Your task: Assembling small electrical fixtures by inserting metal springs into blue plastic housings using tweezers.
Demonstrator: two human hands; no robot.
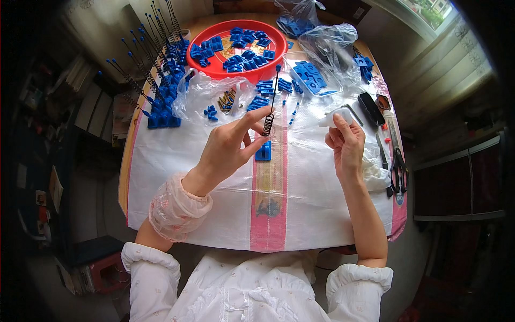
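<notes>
A: Markings first. Any writing?

B: One small blue oval mark point(399, 199) with pale lettering, just beside the scissors point(398, 172) at the right edge of the table point(124, 180). One dark patch point(268, 208) on the centre stripe of the white cover point(214, 214), toward the near edge; too smudged to make out.

A: Left hand point(228, 142)?

B: Forearm angles up from lower left, a gathered peach cuff point(179, 208) around it. Index finger and thumb pinch the coil of a black spring rod point(268, 124). Rod near upright, blue tip uppermost, leaning slightly right.

A: Right hand point(346, 139)?

B: Forearm close to vertical. Thumb pressed on a white bottle point(329, 119), other fingers curled beneath; nozzle directed left, apart from the rod.

A: Rod position?

B: Between the table's left and right edges, at the far end of a blue block point(263, 152). Coil-to-block contact: cannot tell.

A: Surroundings?

B: Red tray point(217, 72) near the far edge, holding blue pieces point(250, 60).
</notes>
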